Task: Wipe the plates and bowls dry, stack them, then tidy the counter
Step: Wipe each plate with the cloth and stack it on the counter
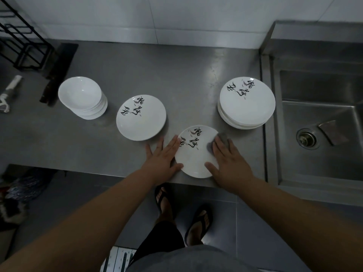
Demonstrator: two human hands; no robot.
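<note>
**Wiping step.** The right hand (229, 160) is pressing a grey cloth (221, 141) onto the right side of a plate (196, 154). Its fingers are lying extended over the cloth rather than curled round it, and its thumb is resting on the near rim. The left hand (163, 156) is lying released, with straight fingers along the plate's left edge and the thumb touching the rim. It is steadying the plate, not gripping it. The plate is sitting at the front edge of the surface (176, 75), between the two hands.

Just beyond it to the left, a second plate (141, 117) is lying alone, and farther left a bowl stack (82, 97) is standing. To the right, beside the sink (318, 114), a plate stack (246, 103) is standing. Which pile is holding wiped ware cannot be told.

**Next move (judgement).** The cloth is probably needing to sweep across the plate's middle and round its rim. The plate is then calling for a firm rim grip and square placement on its pile, since glazed ware may be slippery.

**Writing.** Each visible plate face is bearing black brush-style characters with grey accent strokes. They are too stylised to read with confidence, and no brand is showing.
</note>
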